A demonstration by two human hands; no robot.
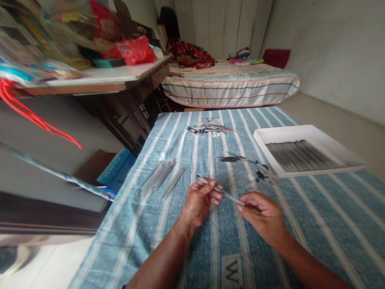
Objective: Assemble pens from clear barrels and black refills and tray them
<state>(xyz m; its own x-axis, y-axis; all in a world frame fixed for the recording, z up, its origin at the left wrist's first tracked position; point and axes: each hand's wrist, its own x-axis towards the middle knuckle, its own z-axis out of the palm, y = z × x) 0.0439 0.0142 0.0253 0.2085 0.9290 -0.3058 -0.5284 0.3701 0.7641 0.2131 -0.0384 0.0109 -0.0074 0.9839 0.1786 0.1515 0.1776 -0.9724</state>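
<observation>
Both hands hold one slim grey pen (228,196) above the striped cloth. My left hand (197,202) pinches it near its dark end, fingers curled around the shaft. At the other end, my right hand (264,216) grips it between thumb and fingertips. Left of my hands lie several translucent grey pen barrels (159,176) in a loose bunch. Beyond my right hand are small black pieces (262,173) and a bundle of thin dark parts (231,159). Farther back sits a pile of thin refill-like sticks (210,127), some black, one red-tipped.
A white open box (311,132) with a row of dark grey pens (300,155) stands on the right of the cloth-covered table (192,257). At the left is a cluttered desk (105,82) with a red bag (138,50). A bed (231,86) stands beyond.
</observation>
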